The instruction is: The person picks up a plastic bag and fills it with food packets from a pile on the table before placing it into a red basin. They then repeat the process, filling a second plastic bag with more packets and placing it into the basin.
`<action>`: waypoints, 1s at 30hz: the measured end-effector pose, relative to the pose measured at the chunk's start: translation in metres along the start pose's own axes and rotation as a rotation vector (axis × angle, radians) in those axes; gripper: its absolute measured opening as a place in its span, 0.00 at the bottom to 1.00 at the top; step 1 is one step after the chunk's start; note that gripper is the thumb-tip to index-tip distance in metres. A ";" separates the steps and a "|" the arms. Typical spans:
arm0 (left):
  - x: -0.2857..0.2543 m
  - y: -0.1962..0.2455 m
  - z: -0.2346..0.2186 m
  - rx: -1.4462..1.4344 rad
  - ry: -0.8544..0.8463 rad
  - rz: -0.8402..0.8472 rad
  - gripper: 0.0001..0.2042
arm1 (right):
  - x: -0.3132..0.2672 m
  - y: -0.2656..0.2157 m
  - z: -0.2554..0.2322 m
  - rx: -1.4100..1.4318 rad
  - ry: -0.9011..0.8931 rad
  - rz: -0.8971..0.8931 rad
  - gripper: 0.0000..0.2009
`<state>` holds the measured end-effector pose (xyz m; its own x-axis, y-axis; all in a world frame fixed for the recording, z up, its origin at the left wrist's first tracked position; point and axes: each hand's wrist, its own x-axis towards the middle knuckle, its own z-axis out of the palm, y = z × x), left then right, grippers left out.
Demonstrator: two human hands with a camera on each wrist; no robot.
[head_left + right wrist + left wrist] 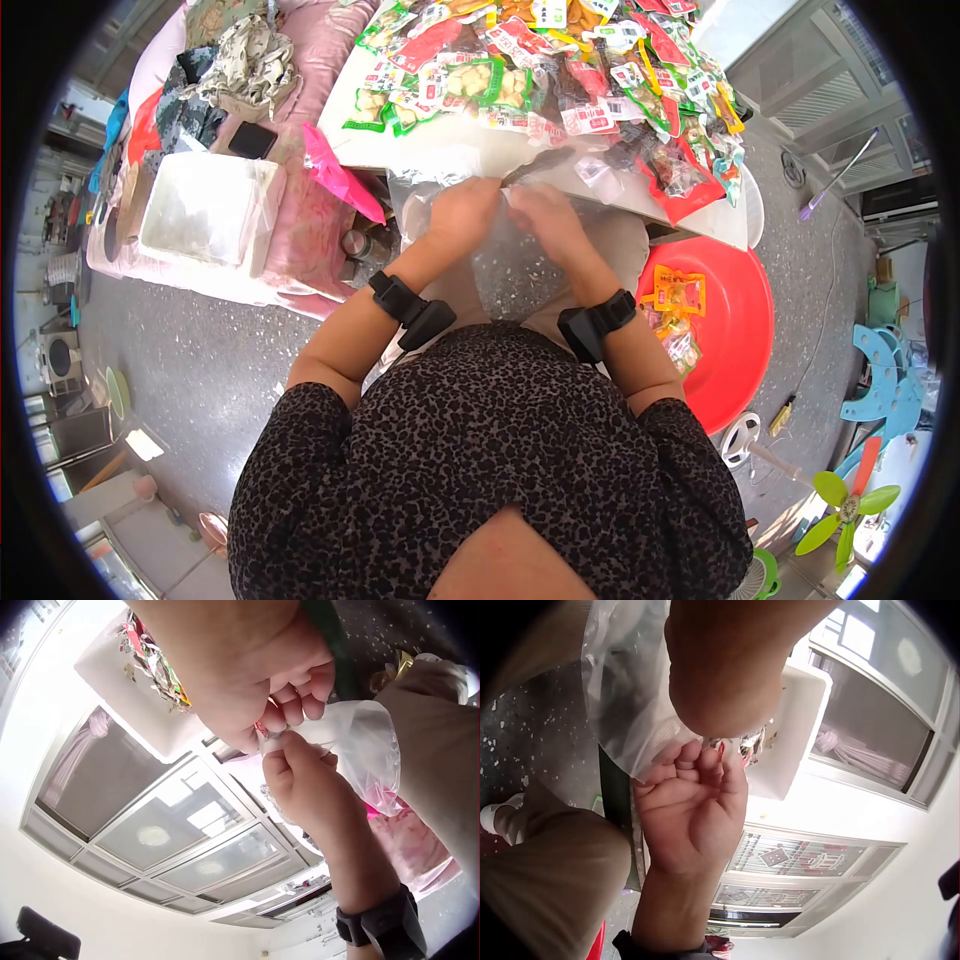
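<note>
My left hand (465, 212) and right hand (548, 218) meet in front of the table edge, knuckles close together. Between them a clear plastic bag (367, 742) is gathered, and it hangs down over the lap. In the right wrist view the left hand pinches its gathered top between thumb and curled finger. The right hand's curled fingers grip the same spot; in the head view this hand is motion-blurred. A small red-and-white bit (261, 729) shows at the fingertips, too small to identify. A dark strip (540, 163) lies just beyond the hands.
Many colourful snack packets (500, 80) are heaped on the white table (430, 155). A red basin (735, 330) with several packets stands at the right. On the left, a white foam box (205, 212), a phone (252, 140) and a pink bag (340, 172) lie on pink cloth.
</note>
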<state>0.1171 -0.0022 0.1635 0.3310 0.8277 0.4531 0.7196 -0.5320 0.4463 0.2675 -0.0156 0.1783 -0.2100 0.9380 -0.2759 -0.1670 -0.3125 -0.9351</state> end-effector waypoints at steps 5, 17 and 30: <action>0.009 -0.011 -0.020 -0.162 0.011 -0.080 0.05 | -0.001 0.002 -0.013 -0.079 -0.002 -0.104 0.11; 0.011 -0.015 -0.098 -0.873 -0.446 -0.419 0.09 | 0.001 -0.021 -0.054 0.104 -0.142 -0.255 0.14; -0.001 -0.020 -0.047 0.235 -0.319 -0.251 0.10 | -0.028 -0.032 -0.044 0.207 0.104 -0.073 0.08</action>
<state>0.0735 -0.0005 0.1903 0.2733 0.9588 0.0768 0.9082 -0.2836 0.3078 0.3216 -0.0253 0.2063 -0.0914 0.9662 -0.2411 -0.3741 -0.2577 -0.8909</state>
